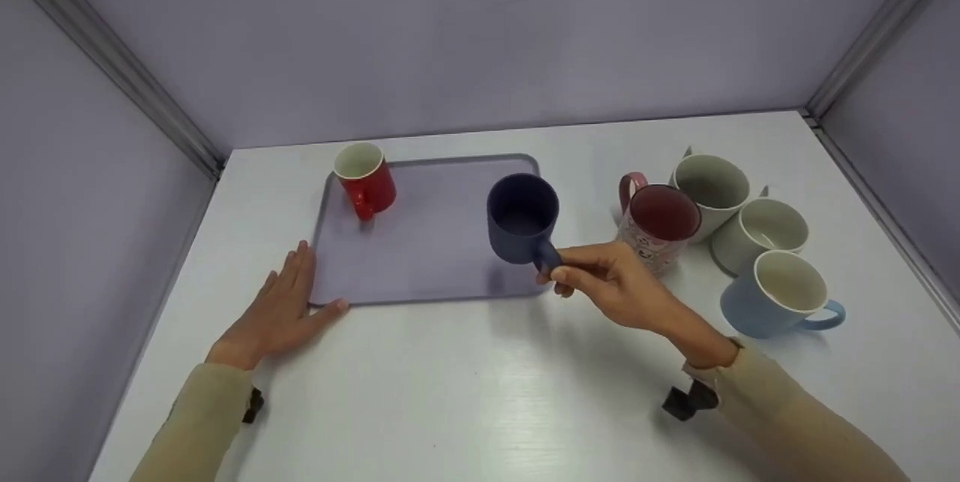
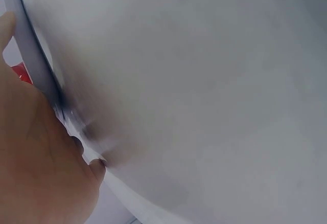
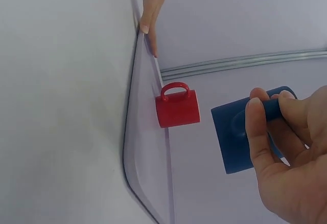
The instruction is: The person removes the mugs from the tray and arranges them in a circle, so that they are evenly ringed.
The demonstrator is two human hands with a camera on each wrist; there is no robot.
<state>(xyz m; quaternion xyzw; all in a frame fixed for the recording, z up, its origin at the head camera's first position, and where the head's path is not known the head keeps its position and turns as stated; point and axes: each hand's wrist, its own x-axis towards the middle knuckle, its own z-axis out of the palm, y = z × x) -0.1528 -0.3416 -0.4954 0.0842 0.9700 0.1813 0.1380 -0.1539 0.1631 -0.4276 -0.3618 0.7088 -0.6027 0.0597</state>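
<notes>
A dark blue mug (image 1: 517, 230) is held by its handle in my right hand (image 1: 619, 283), above the right side of the grey tray (image 1: 435, 257). The right wrist view shows thumb and fingers pinching that handle, the blue mug (image 3: 232, 137) raised off the tray. On the tray's far left corner stands a red mug (image 1: 371, 185), its handle toward me. My left hand (image 1: 277, 317) lies flat with straight fingers along the tray's near left corner, thumb at the front edge. In the left wrist view the left hand (image 2: 41, 152) is only partly visible.
To the right of the tray stand a pink patterned mug (image 1: 656, 234), two pale mugs, one farther back (image 1: 709, 185) and one nearer (image 1: 761, 234), and a light blue mug (image 1: 776, 298). They sit close together on the white table (image 1: 420, 392). Panel walls (image 1: 487, 39) enclose the back and sides.
</notes>
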